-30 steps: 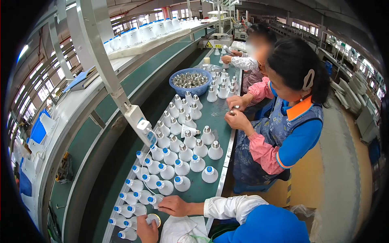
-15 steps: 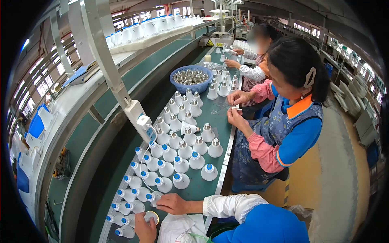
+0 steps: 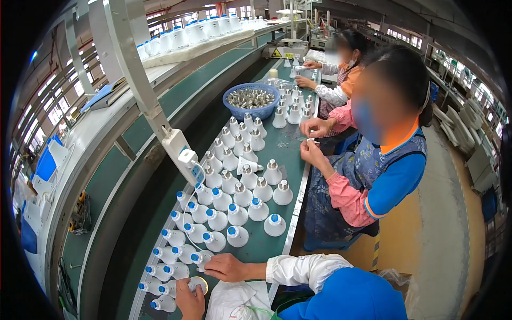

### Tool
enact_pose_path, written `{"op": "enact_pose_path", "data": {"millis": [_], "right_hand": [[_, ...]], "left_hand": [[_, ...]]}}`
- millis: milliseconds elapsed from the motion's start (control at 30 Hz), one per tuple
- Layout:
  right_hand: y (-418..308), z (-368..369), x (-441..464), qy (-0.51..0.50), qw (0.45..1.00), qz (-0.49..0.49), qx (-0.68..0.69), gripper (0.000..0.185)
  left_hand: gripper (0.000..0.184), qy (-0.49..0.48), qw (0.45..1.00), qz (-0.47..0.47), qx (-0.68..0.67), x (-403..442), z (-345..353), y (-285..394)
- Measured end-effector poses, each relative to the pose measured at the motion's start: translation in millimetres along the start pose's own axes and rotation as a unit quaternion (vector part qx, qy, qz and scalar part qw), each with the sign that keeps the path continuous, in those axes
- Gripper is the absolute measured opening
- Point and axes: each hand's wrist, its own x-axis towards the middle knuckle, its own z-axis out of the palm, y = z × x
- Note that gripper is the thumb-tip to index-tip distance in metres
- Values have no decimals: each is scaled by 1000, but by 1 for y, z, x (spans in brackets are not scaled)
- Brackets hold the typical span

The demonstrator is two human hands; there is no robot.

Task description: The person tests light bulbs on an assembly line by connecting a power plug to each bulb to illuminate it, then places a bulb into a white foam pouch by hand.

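Note:
My left hand [image 3: 191,300] is at the bottom edge, its fingers closed around a white bulb housing [image 3: 199,285] with a yellowish rim. My right hand [image 3: 226,268], in a white sleeve, is just above it to the right. Its fingertips are pinched on something small and pale, too small to name, beside a blue-topped white bulb housing [image 3: 200,258]. Rows of such blue-topped housings [image 3: 215,241] stand on the green bench [image 3: 272,234]. Beyond them are housings with metal screw caps [image 3: 262,190], one lying on its side [image 3: 248,166].
A blue basket [image 3: 250,111] of metal caps stands farther back. A white power strip [image 3: 181,154] hangs on a post, its cable reaching down among the housings. To the right, a co-worker [image 3: 357,176] holds a small white piece; another person [image 3: 341,80] sits beyond. White cloth [image 3: 240,301] lies below my right hand.
The nearer co-worker's head has turned toward the camera, and their hands have shifted slightly. The view has moved a little. My hands keep nearly the same places and grips.

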Motion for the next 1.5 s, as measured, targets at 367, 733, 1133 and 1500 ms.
{"op": "enact_pose_path", "data": {"millis": [367,733,1133,1500], "right_hand": [[5,2,-2,-8,1000,3,-23,11],[6,0,2,-19,999,19,-45,11],[8,-1,1,-24,998,24,-44,11],[9,0,0,-51,998,24,-37,10]], "left_hand": [[31,1,1000,15,-4,0,-1,1],[38,-10,1000,0,-13,3,-2,-3],[64,-19,992,-101,-80,-20,-36,-1],[63,-10,992,-82,-98,-20,-10,-14]]}}
